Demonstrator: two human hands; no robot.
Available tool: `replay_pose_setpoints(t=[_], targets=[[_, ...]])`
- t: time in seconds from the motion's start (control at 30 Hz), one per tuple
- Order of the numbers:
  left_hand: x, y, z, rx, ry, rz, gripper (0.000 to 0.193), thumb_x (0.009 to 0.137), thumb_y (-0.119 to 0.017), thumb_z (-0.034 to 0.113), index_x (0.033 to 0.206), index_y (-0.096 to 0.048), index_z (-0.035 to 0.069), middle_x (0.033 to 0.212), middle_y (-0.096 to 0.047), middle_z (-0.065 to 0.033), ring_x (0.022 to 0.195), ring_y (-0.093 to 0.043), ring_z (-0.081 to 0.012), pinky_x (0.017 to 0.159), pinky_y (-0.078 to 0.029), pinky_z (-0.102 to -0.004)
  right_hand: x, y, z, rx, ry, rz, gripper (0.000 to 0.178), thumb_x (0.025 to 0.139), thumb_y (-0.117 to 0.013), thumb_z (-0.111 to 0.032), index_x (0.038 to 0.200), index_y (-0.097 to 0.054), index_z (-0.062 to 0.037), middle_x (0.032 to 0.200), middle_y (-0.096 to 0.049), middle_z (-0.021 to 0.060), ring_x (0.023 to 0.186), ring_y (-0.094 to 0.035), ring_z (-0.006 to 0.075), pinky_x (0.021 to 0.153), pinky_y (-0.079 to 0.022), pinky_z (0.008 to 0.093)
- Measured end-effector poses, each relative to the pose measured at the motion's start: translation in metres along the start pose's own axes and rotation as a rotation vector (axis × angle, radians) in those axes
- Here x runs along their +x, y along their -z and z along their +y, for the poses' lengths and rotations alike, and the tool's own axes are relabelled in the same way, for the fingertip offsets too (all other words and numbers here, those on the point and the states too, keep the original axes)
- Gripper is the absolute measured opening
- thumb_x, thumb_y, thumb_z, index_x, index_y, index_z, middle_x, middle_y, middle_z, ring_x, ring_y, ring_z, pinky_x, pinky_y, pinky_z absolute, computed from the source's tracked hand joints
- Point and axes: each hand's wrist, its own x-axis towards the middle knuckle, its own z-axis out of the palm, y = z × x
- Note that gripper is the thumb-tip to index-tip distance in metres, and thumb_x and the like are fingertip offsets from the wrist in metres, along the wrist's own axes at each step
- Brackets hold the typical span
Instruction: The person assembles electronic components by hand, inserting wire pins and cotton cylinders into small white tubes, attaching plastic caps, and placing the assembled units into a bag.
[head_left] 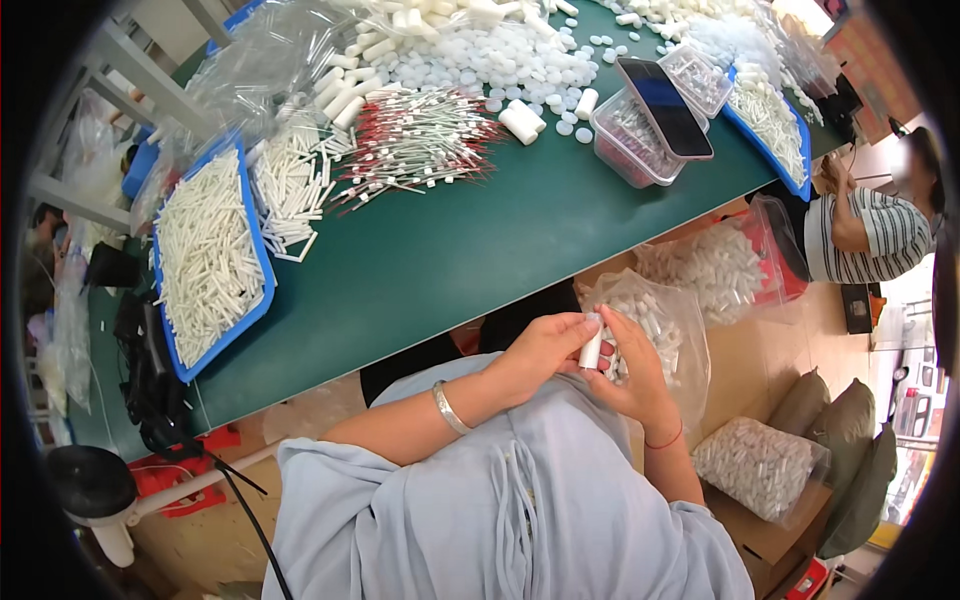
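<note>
In front of my body, below the table's near edge, I hold a small white plastic cylinder [591, 350] upright between both hands. My left hand [540, 348], with a silver bangle at the wrist, has its fingers closed at the cylinder's upper end, where a paler cap-like piece [593, 318] shows. My right hand [636, 378] is closed around the cylinder from the other side, thumb low and fingers near the top. Just beyond the right hand, an open clear plastic bag [688, 345] holds many similar white cylinders.
On the green table [400, 270] lie a blue tray of thin white sticks [212, 255], red-and-white wired pieces [420, 140], translucent caps [480, 65] and a phone [665, 110] on a plastic box [625, 140]. A filled bag [757, 467] stands at right. A co-worker [870, 230] sits far right.
</note>
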Motion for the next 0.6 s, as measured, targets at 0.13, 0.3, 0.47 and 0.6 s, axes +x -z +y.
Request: replay_pose_setpoints(t=[0.13,0.3,0.47,0.6], targets=[[0.005,-0.002,-0.010,0.130,-0.013,-0.034,0.031,0.101,-0.047,0.029,0.103,-0.061,0.001,0.091,-0.064,-0.0049,0.082,-0.061,-0.0109,0.074,-0.052,-0.0262,-0.008,-0.007,-0.001,-0.075,0.074,0.092,0.071,0.063,-0.072,-0.004,0.130,-0.049,-0.0001,0.123,-0.055,0.0171,0.112,-0.054,0.0331,0.094,-0.046,0.0390],[0.018,-0.012,-0.006,0.530,0.055,-0.070,0.043,0.100,-0.044,0.039,0.111,-0.057,0.000,0.097,-0.065,-0.0096,0.087,-0.063,-0.0175,0.077,-0.051,-0.0300,-0.031,-0.009,0.003,-0.025,-0.170,0.211,0.064,0.067,-0.069,-0.003,0.128,-0.051,0.0022,0.120,-0.060,0.0182,0.110,-0.059,0.0293,0.094,-0.046,0.0365],[-0.012,-0.016,0.029,1.000,-0.474,0.023,0.042,0.095,-0.053,0.029,0.128,-0.052,0.004,0.105,-0.064,-0.0167,0.091,-0.064,-0.0263,0.079,-0.050,-0.0350,-0.058,0.012,0.053,-0.138,-0.449,0.202,0.072,0.076,-0.070,-0.006,0.140,-0.038,0.0005,0.138,-0.047,0.0166,0.122,-0.050,0.0255,0.102,-0.039,0.0341],[-0.049,0.027,0.097,1.056,-0.736,0.278,0.025,0.089,-0.062,0.018,0.110,-0.065,0.004,0.093,-0.066,-0.0106,0.073,-0.061,-0.0166,0.068,-0.050,-0.0292,-0.044,0.033,0.062,-0.232,-0.446,0.227,0.071,0.080,-0.070,-0.008,0.142,-0.036,-0.0007,0.137,-0.048,0.0179,0.117,-0.053,0.0253,0.098,-0.042,0.0363]])
